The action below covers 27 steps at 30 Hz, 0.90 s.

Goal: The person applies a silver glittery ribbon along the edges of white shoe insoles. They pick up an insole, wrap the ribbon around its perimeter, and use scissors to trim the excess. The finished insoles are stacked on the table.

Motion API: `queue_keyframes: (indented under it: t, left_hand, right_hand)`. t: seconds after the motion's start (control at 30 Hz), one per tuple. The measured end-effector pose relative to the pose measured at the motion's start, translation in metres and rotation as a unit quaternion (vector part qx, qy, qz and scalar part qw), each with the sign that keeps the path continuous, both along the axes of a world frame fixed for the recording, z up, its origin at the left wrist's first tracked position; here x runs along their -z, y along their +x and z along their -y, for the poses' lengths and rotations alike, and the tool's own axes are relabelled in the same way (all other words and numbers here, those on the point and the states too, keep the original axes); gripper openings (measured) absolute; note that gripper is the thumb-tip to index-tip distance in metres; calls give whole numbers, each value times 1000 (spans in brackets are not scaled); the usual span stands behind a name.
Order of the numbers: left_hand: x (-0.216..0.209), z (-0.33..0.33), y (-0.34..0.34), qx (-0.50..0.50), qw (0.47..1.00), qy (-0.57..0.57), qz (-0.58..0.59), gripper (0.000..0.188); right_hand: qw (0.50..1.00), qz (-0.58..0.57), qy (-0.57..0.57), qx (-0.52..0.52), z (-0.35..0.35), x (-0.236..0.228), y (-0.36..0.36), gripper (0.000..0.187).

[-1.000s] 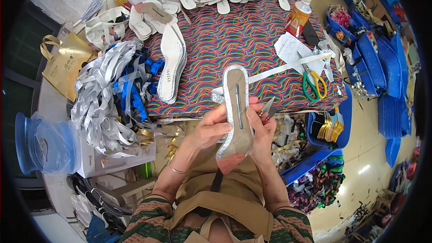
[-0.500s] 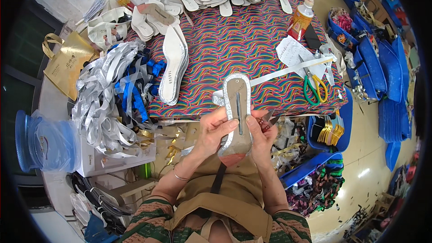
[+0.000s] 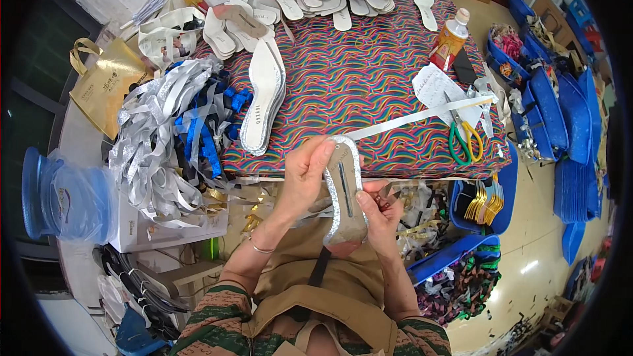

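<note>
A shoe insole (image 3: 343,178), underside up, is held over the table's front edge. Its face is grey-brown with a dark metal shank down the middle, a reddish toe end nearest me, and glittery silver edging round the rim. My left hand (image 3: 305,173) is closed on the upper left edge, thumb and fingers pinching the trim by the round end. My right hand (image 3: 379,216) grips the right edge, thumb on top, with a small dark bladed tool (image 3: 388,194), perhaps thread snips, tucked in its fingers. From the round end a silver strip (image 3: 415,119) stretches right across the table.
Scissors (image 3: 467,138) with green and yellow handles lie at right beside paper (image 3: 435,89), a phone (image 3: 463,66) and a bottle (image 3: 451,41). Stacked white insoles (image 3: 262,102) and a heap of silver ribbons (image 3: 155,138) lie at left. Blue bins (image 3: 546,109) stand on the floor at right.
My left hand has slid up the insole's left edge to the round end. The insole has tilted and moved slightly down. My right hand still grips the right edge.
</note>
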<state>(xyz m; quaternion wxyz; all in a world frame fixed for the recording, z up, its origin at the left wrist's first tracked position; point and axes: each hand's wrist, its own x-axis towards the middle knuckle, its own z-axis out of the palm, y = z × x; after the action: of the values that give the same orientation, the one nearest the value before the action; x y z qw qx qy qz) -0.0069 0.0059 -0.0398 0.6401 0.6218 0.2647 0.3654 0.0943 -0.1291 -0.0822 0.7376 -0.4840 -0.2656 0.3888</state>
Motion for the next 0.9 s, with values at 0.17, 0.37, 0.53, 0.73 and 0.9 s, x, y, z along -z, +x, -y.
queue_keyframes:
  t: [0.17,0.37,0.53,0.73,0.9]
  left_hand:
    - [-15,-6,-8,66,979,-164,96,25]
    - [-2,-11,-27,-5,966,206,-154,24]
    - [-21,2,-36,119,750,614,-215,46]
    - [-12,-28,-50,-54,845,505,-166,35]
    - [-13,-89,-57,-302,875,304,-226,23]
  right_hand:
    - [989,119,-43,-72,2,-7,13,10]
    - [988,-31,-87,-127,5,1,21,11]
    - [976,-134,-106,-136,-10,-14,39,16]
    - [971,-116,-138,-158,-40,-6,35,16]
    - [958,247,-143,-35,-69,19,58,21]
